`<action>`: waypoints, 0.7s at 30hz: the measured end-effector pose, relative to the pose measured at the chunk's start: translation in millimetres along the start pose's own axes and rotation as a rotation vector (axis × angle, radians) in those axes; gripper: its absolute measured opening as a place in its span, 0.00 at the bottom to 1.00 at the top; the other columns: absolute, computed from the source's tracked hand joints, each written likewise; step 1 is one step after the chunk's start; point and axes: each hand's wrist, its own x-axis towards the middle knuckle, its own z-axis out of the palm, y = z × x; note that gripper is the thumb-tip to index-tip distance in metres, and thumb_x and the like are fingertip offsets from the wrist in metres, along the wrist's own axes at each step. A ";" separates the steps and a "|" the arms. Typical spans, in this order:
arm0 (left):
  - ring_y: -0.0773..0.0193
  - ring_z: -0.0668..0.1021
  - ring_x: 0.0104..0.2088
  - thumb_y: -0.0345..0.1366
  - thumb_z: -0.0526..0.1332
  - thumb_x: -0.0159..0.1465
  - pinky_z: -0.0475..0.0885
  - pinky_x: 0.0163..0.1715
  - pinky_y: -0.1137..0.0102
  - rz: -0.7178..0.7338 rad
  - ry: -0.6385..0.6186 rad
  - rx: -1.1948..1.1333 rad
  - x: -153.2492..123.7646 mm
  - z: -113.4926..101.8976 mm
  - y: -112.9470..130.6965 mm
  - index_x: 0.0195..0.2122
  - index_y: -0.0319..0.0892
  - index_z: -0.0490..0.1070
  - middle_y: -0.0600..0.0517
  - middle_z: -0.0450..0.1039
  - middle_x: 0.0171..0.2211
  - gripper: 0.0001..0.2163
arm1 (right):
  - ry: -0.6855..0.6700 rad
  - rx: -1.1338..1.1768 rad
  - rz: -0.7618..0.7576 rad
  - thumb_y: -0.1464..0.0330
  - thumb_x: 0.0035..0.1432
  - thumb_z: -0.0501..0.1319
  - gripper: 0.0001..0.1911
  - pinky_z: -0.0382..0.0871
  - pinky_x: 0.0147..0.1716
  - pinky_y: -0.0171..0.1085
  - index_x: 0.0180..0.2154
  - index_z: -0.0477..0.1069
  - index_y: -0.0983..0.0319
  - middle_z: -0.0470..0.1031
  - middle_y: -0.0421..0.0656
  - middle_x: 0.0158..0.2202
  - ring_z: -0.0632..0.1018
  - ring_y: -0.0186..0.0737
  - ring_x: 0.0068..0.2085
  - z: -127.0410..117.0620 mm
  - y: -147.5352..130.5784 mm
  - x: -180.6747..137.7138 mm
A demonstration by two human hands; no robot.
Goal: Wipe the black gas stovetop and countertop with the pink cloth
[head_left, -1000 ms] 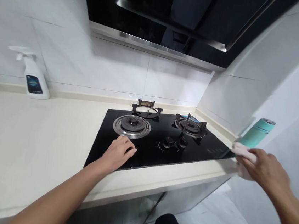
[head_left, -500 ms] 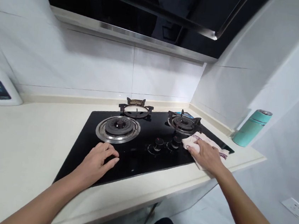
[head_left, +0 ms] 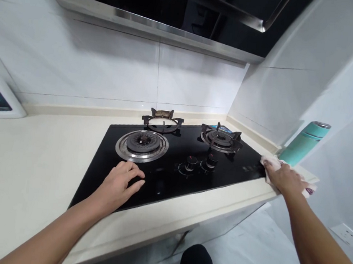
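Note:
My right hand (head_left: pixel 285 179) presses a pinkish-white cloth (head_left: pixel 272 162) at the right front corner of the black gas stove (head_left: pixel 171 186), partly over the cream counter. The fingers are bent around the cloth. Over the stove's left front part is my left hand (head_left: pixel 123 181), holding nothing, its curled fingers apart from the thumb. Just behind it lies the left burner (head_left: pixel 143 142), its pan support lifted off. The right burner (head_left: pixel 220 140) still has its support on. Two black knobs (head_left: pixel 191 163) stand between the hands.
The loose pan support (head_left: pixel 162 126) rests at the stove's back edge. A teal bottle (head_left: pixel 304 143) stands close behind the cloth. At far left is a white jug with a dark label (head_left: pixel 0 94). A range hood (head_left: pixel 156 27) hangs above; a wall socket (head_left: pixel 347 234) is low at right.
My right hand has slid the cloth rightward, from beside the knobs to the stove's right edge and the counter. My left hand keeps its place on the stove. The view has shifted slightly.

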 end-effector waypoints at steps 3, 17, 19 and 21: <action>0.53 0.72 0.44 0.42 0.59 0.68 0.66 0.44 0.59 0.012 0.009 0.047 -0.1 3.3 1.3 0.42 0.47 0.76 0.49 0.72 0.42 0.09 | -0.028 -0.041 0.031 0.36 0.64 0.47 0.47 0.57 0.56 0.65 0.63 0.66 0.68 0.66 0.68 0.59 0.65 0.73 0.61 -9.9 -9.3 -34.7; 0.51 0.74 0.54 0.45 0.56 0.70 0.69 0.55 0.58 -0.112 -0.149 -0.058 -2.6 -17.8 25.2 0.51 0.46 0.78 0.46 0.75 0.48 0.16 | 0.010 0.042 -0.839 0.48 0.65 0.59 0.25 0.64 0.46 0.53 0.49 0.71 0.63 0.71 0.53 0.45 0.70 0.57 0.47 -63.5 -155.2 -309.5; 0.52 0.75 0.55 0.48 0.56 0.70 0.68 0.58 0.59 -0.122 -0.182 -0.135 -11.4 -27.1 30.8 0.57 0.44 0.75 0.45 0.73 0.53 0.20 | 0.002 0.154 -0.945 0.48 0.63 0.62 0.24 0.63 0.46 0.53 0.47 0.71 0.62 0.71 0.53 0.46 0.70 0.57 0.46 -70.5 -176.7 -341.4; 0.52 0.76 0.56 0.49 0.56 0.70 0.67 0.60 0.59 -0.142 -0.169 -0.199 -25.2 -36.4 36.8 0.59 0.44 0.74 0.44 0.72 0.55 0.22 | -0.026 0.273 -1.048 0.49 0.62 0.65 0.23 0.62 0.47 0.53 0.46 0.71 0.62 0.71 0.52 0.46 0.70 0.56 0.46 -73.5 -195.1 -368.5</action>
